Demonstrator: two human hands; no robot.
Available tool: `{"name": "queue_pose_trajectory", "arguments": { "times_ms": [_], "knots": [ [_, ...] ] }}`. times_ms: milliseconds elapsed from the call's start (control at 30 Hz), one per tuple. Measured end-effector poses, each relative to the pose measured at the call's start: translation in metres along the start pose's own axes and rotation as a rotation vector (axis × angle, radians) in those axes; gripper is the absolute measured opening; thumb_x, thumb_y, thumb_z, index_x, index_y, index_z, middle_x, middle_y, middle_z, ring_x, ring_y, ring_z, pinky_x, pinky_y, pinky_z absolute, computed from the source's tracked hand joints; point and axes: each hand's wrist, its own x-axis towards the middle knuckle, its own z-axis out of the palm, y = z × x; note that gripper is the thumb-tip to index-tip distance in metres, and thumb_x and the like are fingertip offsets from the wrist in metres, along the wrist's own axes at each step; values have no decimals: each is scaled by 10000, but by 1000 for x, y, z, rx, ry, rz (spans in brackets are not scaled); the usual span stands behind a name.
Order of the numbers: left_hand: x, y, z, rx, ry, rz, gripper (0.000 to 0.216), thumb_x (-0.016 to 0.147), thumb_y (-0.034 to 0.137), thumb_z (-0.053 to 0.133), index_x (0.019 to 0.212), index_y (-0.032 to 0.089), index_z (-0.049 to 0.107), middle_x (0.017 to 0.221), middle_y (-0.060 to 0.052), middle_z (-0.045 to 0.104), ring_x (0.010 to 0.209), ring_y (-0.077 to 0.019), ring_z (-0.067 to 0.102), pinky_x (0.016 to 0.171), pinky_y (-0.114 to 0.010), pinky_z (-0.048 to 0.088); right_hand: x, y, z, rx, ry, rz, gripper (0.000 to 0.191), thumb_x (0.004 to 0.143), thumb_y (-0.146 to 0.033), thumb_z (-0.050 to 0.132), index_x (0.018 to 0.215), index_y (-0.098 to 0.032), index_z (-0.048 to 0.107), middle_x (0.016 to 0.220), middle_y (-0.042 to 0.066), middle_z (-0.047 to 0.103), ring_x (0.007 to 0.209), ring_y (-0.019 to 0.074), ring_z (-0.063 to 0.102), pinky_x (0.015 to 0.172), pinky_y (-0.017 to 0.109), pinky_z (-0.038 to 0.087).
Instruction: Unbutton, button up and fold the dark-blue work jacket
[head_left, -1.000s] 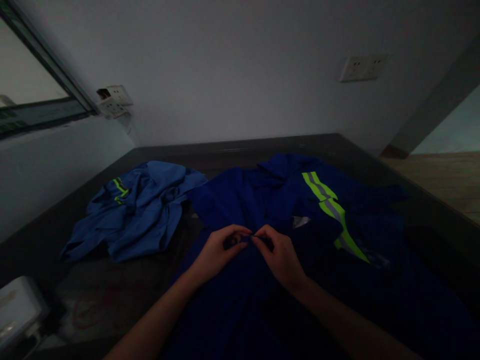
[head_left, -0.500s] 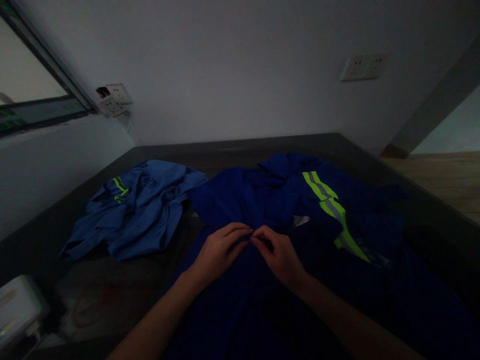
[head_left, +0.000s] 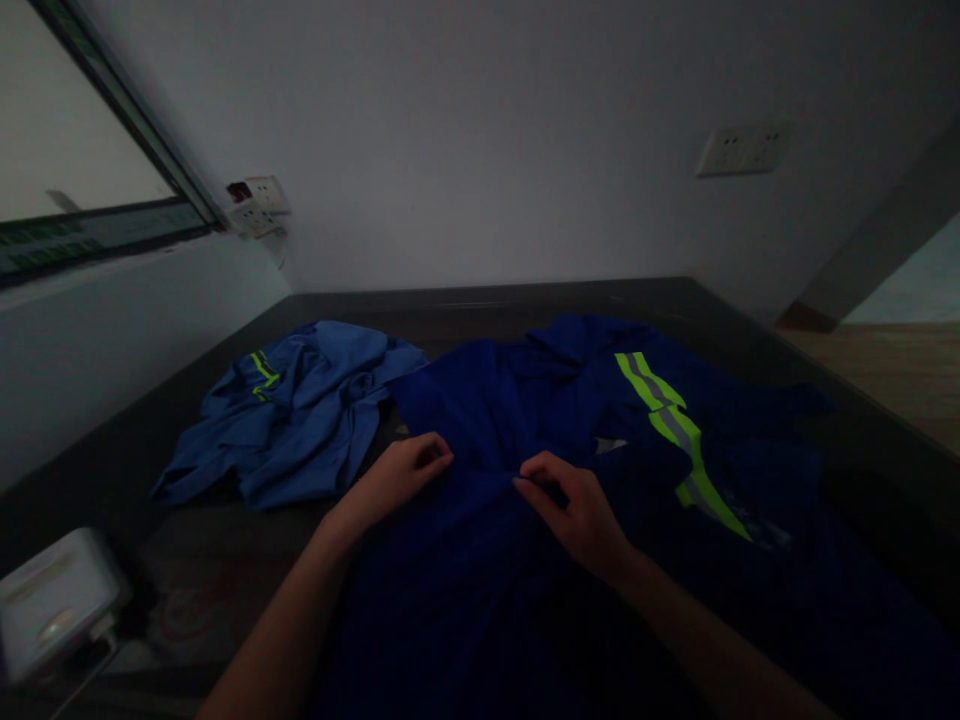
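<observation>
The royal-blue hi-vis work garment [head_left: 465,550] lies beneath the fingers of both hands, spreading beyond their tips and back below the wrists. The right hand [head_left: 574,505] pinches a small bit of its cloth between thumb and forefinger. The left hand [head_left: 411,467], apart from the right, has thumb and forefinger drawn close together over the garment's edge; whether cloth sits between them I cannot tell. To the right of the right fingers runs a yellow-and-silver reflective strip [head_left: 679,425], with a small pale patch [head_left: 610,445] nearer those fingers.

Left of the left fingers lies a crumpled lighter-blue garment [head_left: 300,430] on the dark table [head_left: 637,292]. The garment's lower part sinks into shadow and is cut off by the bottom edge, as are both forearms. Its fastenings are too dark to make out.
</observation>
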Motion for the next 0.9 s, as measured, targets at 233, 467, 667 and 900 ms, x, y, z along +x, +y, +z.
{"name": "queue_pose_trajectory", "arguments": {
  "times_ms": [233,467,667,900],
  "knots": [
    [-3,4,6,-435,-225,-116,348,800,393,612,1063,197,496,739,21,631,648,-125,592,588,-217,428,-1,-2,-2,-11,1,-108,111,884,-276,493,809,-222,555,720,3,608,699,148,561,668,258,417],
    [-1,25,12,-516,23,-19,394,715,295,695,1044,195,503,748,35,560,657,-103,541,597,-209,415,11,-9,-5,12,-72,62,319,950,-350,368,732,-199,546,666,-12,597,623,123,549,612,242,382],
    [-8,42,21,-431,93,70,295,734,269,681,1001,178,593,718,27,543,661,-112,538,596,-216,420,14,-24,9,35,-125,182,202,820,-390,621,756,-199,602,647,-26,615,585,119,552,545,224,372],
    [-10,47,38,-336,268,189,185,796,192,623,979,185,595,867,-19,604,783,-140,575,704,-256,462,11,-13,13,165,-83,198,99,800,-263,625,756,-174,625,632,-27,601,595,120,549,553,217,397]
  ]
}}
